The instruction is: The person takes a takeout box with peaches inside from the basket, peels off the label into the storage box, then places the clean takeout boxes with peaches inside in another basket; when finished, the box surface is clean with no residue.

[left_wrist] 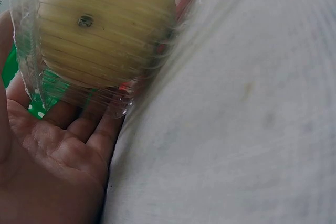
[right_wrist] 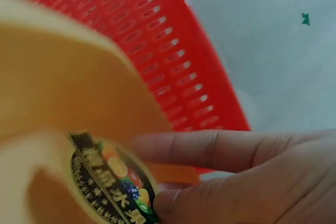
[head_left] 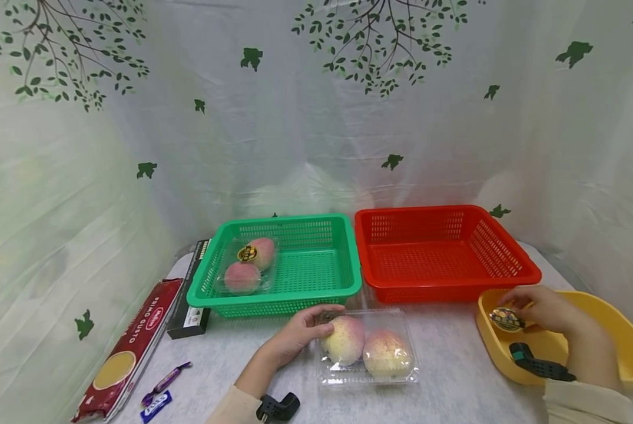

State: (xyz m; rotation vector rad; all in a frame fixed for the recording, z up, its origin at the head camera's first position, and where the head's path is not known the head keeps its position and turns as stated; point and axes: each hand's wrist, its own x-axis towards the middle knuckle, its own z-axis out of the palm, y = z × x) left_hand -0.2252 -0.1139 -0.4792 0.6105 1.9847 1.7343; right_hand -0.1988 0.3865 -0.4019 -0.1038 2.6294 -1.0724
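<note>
A clear plastic fruit box [head_left: 366, 377] with two yellow-pink peaches [head_left: 387, 353] inside lies on the cloth-covered table in front of the green basket. My left hand [head_left: 302, 333] grips its left end, thumb over the near peach and fingers round the far side; the left wrist view shows the fingers [left_wrist: 100, 124] against the ridged plastic wall. Over the yellow basin [head_left: 488, 341], my right hand [head_left: 546, 309] pinches a round black-and-gold fruit sticker [head_left: 507, 319] by its edge. In the right wrist view, fruit pictures and characters show on the sticker [right_wrist: 113, 182].
The green basket [head_left: 295, 299] holds another box of two peaches [head_left: 244, 277] bearing a similar sticker. Beside it stands a red basket [head_left: 443, 292]. To the left lie a dark red biscuit pack [head_left: 131, 353], a black box [head_left: 189, 294], a purple-wrapped candy [head_left: 165, 383] and a blue-wrapped one [head_left: 156, 406].
</note>
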